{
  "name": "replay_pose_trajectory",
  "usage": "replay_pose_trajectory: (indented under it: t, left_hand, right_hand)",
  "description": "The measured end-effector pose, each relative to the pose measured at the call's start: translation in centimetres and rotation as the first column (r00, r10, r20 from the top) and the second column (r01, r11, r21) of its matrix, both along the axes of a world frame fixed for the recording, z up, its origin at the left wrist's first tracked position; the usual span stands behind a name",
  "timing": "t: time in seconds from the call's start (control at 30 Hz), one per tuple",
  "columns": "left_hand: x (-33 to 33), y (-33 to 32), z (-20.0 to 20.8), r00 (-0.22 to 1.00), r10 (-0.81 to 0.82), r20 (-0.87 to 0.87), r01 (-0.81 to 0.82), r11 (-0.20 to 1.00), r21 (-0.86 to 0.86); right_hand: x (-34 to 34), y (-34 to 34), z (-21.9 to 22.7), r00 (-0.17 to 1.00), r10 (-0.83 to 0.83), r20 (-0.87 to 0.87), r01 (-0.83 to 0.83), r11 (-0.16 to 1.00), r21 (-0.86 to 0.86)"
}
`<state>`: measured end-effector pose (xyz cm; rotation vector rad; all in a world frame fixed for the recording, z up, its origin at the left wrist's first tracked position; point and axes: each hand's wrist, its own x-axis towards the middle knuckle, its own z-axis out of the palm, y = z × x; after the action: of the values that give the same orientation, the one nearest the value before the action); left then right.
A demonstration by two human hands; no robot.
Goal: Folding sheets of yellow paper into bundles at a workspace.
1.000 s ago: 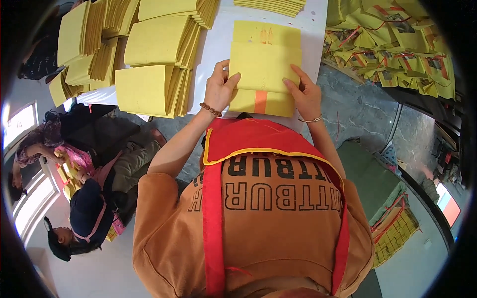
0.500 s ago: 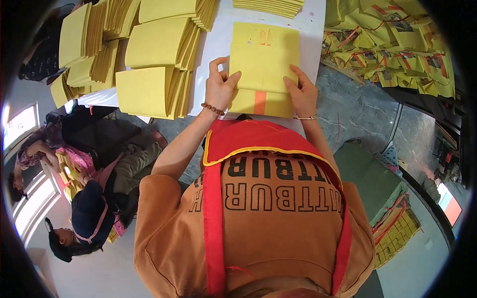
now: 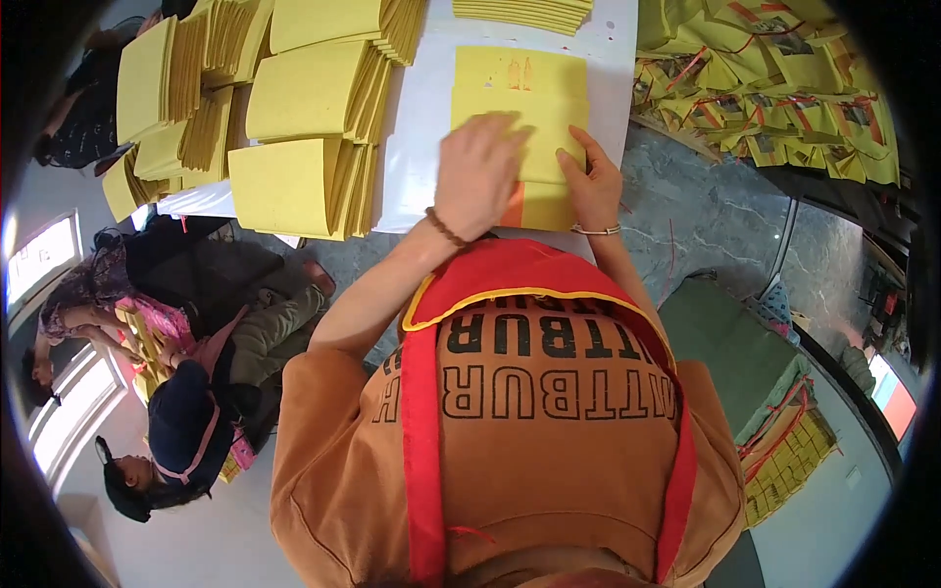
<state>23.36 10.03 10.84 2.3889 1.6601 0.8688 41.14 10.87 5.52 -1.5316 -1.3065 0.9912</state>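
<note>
A yellow paper sheet (image 3: 520, 73), with a fold across its lower part and small orange marks near its top, lies in front of me at the table's near edge. An orange strip (image 3: 516, 206) runs down the folded lower part. My left hand (image 3: 477, 174) lies palm down over the paper's left side, fingers stretched and slightly blurred, covering part of the fold and the strip. At the right edge, my right hand (image 3: 594, 181) grips the paper, its thumb on top and its other fingers along the side.
Stacks of folded yellow paper (image 3: 279, 186) fill the table's left side, and another stack (image 3: 524, 12) lies at the far edge. Tied yellow bundles (image 3: 765, 108) are piled at the right. Two people (image 3: 181, 412) sit at the left. A green covered surface (image 3: 730, 343) stands at my right.
My left hand has left the paper's left edge and moved right onto its top, its fingers now flattened out. The right hand keeps nearly the same place.
</note>
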Motion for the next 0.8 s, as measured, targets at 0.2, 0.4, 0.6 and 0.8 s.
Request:
replay_pose_trajectory:
  t: [0.2, 0.4, 0.6, 0.8]
  left_hand:
    - [1.3, 0.5, -2.5, 0.959, -0.179, -0.220, 0.150, 0.978, -0.142]
    - [1.3, 0.5, -3.2, 0.945, -0.203, -0.257, 0.149, 0.965, -0.216]
    - [1.3, 0.4, -2.8, 0.938, -0.234, -0.256, 0.146, 0.936, -0.321]
    - [-0.5, 1.6, -4.1, 0.962, -0.217, 0.163, 0.263, 0.895, -0.360]
  right_hand:
    - [0.0, 0.0, 0.5, 0.998, 0.016, 0.058, -0.015, 1.000, -0.006]
    - [0.0, -0.1, 4.2, 0.753, -0.060, 0.655, -0.163, 0.948, 0.275]
    - [-2.3, 1.5, 3.4, 0.605, 0.304, 0.736, -0.618, 0.763, 0.193]
    - [-2.9, 1.4, 1.9, 0.702, 0.269, 0.659, -0.488, 0.856, 0.169]
